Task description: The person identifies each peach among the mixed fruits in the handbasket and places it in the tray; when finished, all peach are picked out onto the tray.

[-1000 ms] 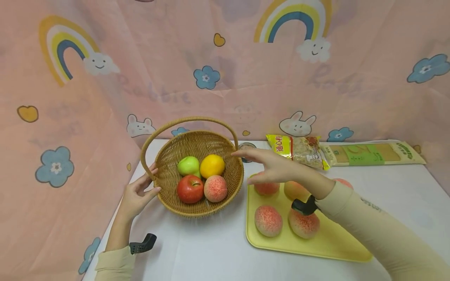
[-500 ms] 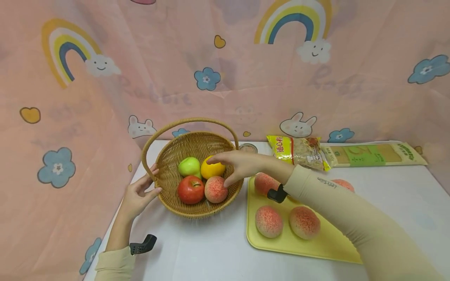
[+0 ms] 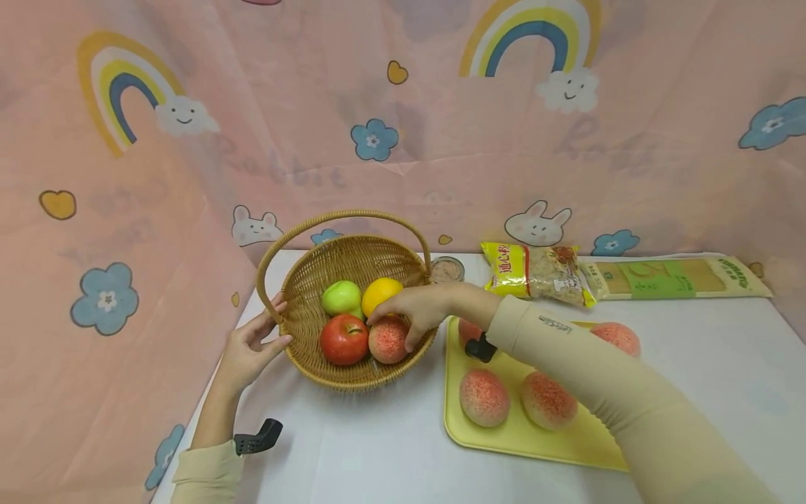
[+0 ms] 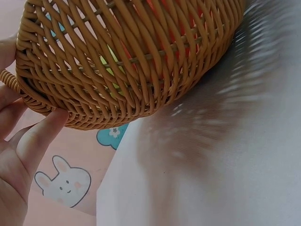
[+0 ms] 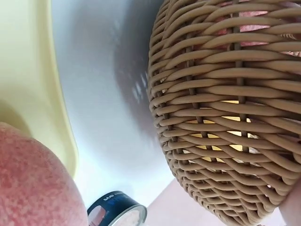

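Observation:
A wicker basket with a tall arched handle holds a red apple, a green apple, a yellow lemon-like fruit and a pink speckled peach. My left hand grips the basket's left rim at the foot of the handle. In the left wrist view its thumb presses on the weave. My right hand reaches over the right rim, thumb and fingers curled round the peach. The right wrist view shows mostly the outside weave, with the right fingers hidden.
To the right lies a yellow tray with several peaches, partly under my right forearm. Behind stand a small round tin, a bag of pasta and a long noodle pack. A pink patterned cloth backs the table.
My right hand has moved left from above the tray into the basket, lowered, and closed its fingers round the peach. The left hand stays on the basket's rim.

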A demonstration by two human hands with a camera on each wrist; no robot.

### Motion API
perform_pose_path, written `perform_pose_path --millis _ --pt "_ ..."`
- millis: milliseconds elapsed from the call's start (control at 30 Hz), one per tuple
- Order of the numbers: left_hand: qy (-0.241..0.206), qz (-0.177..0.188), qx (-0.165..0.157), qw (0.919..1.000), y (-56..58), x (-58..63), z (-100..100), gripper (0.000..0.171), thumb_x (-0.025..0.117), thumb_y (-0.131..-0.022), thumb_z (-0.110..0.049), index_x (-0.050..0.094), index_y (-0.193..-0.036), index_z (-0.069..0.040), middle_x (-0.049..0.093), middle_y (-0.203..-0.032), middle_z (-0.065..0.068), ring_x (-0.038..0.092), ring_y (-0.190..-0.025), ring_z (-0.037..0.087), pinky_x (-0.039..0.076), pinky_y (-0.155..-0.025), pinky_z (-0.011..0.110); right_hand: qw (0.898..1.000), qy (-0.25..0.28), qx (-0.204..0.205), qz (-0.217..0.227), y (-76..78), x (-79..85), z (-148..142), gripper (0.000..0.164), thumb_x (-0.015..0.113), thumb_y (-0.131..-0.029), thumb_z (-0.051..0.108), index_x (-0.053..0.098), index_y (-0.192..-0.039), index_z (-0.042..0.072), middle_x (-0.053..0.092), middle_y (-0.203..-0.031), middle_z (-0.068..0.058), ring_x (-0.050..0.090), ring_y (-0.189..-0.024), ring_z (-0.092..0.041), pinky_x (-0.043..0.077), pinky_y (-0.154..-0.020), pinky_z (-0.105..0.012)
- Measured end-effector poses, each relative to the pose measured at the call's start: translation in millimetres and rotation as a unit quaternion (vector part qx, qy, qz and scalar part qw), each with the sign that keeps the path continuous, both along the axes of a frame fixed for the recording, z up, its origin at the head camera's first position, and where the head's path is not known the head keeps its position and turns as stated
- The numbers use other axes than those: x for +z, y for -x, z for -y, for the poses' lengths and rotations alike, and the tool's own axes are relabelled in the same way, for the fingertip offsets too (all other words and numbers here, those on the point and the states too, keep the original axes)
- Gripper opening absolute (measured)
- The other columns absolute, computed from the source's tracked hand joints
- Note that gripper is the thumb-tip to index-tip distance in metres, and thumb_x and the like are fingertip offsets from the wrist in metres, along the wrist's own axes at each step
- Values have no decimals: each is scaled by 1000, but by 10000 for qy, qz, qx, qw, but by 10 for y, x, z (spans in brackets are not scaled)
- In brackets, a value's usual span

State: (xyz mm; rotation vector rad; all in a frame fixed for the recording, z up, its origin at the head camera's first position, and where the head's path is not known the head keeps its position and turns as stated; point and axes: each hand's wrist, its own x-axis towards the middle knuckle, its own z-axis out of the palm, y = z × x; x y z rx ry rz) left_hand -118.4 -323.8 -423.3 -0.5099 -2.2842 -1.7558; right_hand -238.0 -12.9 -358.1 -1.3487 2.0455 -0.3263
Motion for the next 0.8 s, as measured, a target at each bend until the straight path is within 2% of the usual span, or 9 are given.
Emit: perform_pose_path --millis 333,500,667,800 --pt "85 22 5 10000 10 -1 -2 51 61 -82 15 45 -130 16 29 -149 28 45 -130 7 53 -82 20 9995 -292 -122 -47 -2 -63 71 66 70 -82 1 47 -140 23 45 -144 5 39 -133 -17 31 -114 -37" --pt "192 89 88 9997 -2 5 -7 52 62 -83 13 46 -132 13 31 -149 26 44 -132 19 53 -82 20 9991 -275 74 -317 -10 -81 80 69 69 -81 -4 47 -140 23 45 -146 3 37 -134 -15 31 -114 -36" --pt "168 89 81 9998 -2 12 -7 52 62 -83 14 46 -132 12 31 -149 26 44 -132 20 53 -83 20 9990 -152 212 -375 -3 -84 90 69 71 -78 -5 50 -138 24 47 -144 3 38 -134 -13 32 -113 -35" --pt "177 49 73 9998 -3 9 0 52 62 -82 14 46 -133 11 30 -149 26 44 -133 18 53 -83 20 9984 -39 310 -475 4 -83 105 64 73 -79 0 53 -135 22 49 -142 2 39 -134 -15 32 -114 -36"
